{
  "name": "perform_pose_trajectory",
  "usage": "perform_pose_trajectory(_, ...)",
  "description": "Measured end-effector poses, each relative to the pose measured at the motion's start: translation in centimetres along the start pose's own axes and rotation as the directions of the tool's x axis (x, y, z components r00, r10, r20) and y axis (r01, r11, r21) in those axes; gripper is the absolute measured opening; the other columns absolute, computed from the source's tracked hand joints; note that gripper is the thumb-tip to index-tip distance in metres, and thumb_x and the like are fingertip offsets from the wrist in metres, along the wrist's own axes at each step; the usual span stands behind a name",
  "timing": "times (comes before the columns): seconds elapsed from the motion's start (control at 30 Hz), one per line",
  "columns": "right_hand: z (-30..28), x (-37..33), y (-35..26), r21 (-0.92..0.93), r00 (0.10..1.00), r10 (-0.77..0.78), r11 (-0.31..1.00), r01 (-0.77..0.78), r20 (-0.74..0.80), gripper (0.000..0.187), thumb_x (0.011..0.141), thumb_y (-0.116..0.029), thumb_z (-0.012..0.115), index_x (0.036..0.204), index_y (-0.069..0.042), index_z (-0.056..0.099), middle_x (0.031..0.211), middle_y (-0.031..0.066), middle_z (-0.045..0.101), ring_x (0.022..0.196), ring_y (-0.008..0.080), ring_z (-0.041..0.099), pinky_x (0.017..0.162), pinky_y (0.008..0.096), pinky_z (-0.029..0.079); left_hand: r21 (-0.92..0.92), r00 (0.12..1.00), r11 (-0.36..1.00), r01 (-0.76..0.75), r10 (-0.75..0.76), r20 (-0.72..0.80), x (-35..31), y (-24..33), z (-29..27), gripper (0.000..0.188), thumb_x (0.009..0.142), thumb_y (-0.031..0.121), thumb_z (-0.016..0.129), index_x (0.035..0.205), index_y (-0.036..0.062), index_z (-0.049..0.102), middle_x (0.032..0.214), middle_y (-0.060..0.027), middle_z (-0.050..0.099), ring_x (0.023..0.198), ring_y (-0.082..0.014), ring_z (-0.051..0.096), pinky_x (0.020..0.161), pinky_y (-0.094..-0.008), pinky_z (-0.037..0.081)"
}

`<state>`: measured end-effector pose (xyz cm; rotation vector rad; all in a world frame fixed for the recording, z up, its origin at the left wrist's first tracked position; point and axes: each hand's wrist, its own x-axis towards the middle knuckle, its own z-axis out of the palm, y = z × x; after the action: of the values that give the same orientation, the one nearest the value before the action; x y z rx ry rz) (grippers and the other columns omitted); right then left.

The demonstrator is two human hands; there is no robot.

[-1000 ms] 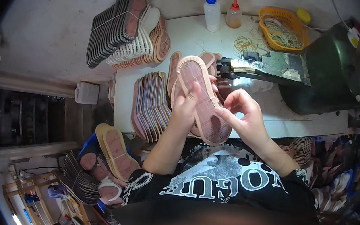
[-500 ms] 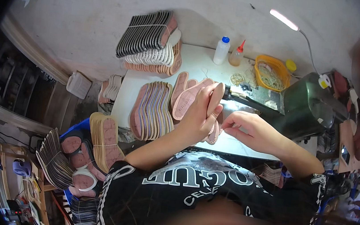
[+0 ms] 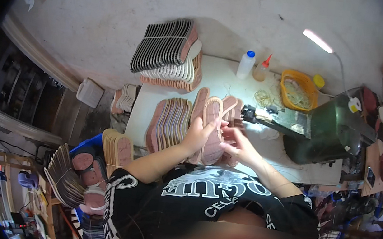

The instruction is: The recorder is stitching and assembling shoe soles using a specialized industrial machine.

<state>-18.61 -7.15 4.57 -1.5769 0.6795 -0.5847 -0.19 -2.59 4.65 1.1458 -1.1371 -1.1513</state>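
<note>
My left hand (image 3: 197, 134) grips a pink insole (image 3: 214, 110) with a pale stitched rim by its left side, thumb lying on its face. The insole stands nearly upright in front of me, toe end away. At its right edge my right hand (image 3: 241, 148) has its fingers and thumb bent around the border, partly hidden by the insole. More loose pink insoles (image 3: 200, 99) lie just behind and under my hands. Left of them is a row of insoles (image 3: 169, 124) leaning together on the white table (image 3: 216, 70).
A green sewing machine (image 3: 326, 131) stands right, under a lit lamp (image 3: 318, 41). Behind are a blue-capped bottle (image 3: 246, 65), a red-tipped bottle (image 3: 261, 70) and a yellow basket (image 3: 283, 90) of thread. Tied sole bundles (image 3: 165, 44) are stacked back left; more soles (image 3: 116, 151) fill a bin at left.
Both hands have drawn the insole away from the machine, toward me and left, turning its face up. My right hand has come from beside it onto its edge. The view has shifted slightly.
</note>
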Motion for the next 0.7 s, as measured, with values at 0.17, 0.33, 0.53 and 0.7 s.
perform_pose_trajectory(0.17, 0.9, 2.8, -0.3, -0.296, 1.0, 0.001, 0.955, 0.003, 0.013, 0.041, 0.085, -0.019, 0.066, 0.117, 0.003, 0.053, 0.1, 0.0192, 0.062, 0.088, 0.0272, 0.061, 0.08, 0.0349, 0.048, 0.089, 0.91, 0.991, 0.105, -0.06, -0.41, 3.1, -2.2, -2.2, 0.043, 0.097, 0.04, 0.049, 0.112, 0.0001, 0.055, 0.098, -0.0091, 0.062, 0.094, -0.0178, 0.058, 0.086, -0.0303, 0.044)
perform_pose_trajectory(0.33, 0.7, 4.0, 2.3, -0.55, 0.985, -0.17, 0.819, 0.163, 0.039, 0.061, 0.082, -0.02, 0.066, 0.132, 0.003, 0.04, 0.139, 0.0249, 0.039, 0.129, 0.0378, 0.039, 0.107, 0.0425, 0.033, 0.608, 0.816, 0.723, 0.326, 0.11, -0.568, 1.7, -4.5, -12.2, 0.06, 0.091, 0.045, 0.056, 0.124, -0.004, 0.048, 0.125, -0.0244, 0.051, 0.123, -0.0349, 0.041, 0.105, -0.0432, 0.03)
perform_pose_trajectory(0.53, -0.5, 1.8, 5.8, -0.153, 0.994, -0.09, 0.983, 0.099, 0.063, 0.026, 0.086, -0.018, 0.063, 0.105, 0.0, 0.064, 0.106, 0.0146, 0.063, 0.105, 0.0245, 0.058, 0.094, 0.0348, 0.044, 0.665, 0.708, 0.243, 0.707, -0.251, -0.661, -1.7, -8.9, -18.7, 0.076, 0.083, 0.058, 0.057, 0.123, -0.0074, 0.05, 0.13, -0.0276, 0.047, 0.122, -0.04, 0.044, 0.105, -0.0442, 0.032)
perform_pose_trajectory(0.7, -0.4, 0.4, 4.9, 0.13, 0.998, 0.058, 0.99, -0.058, 0.006, 0.021, 0.088, -0.015, 0.062, 0.101, 0.001, 0.066, 0.091, 0.0094, 0.067, 0.086, 0.0137, 0.062, 0.077, 0.0286, 0.049, 0.468, 0.699, 0.594, 0.654, -0.238, -0.674, -2.7, -8.1, -19.9, 0.073, 0.073, 0.048, 0.075, 0.114, -0.0091, 0.054, 0.114, -0.0249, 0.056, 0.106, -0.0391, 0.055, 0.095, -0.0403, 0.041)
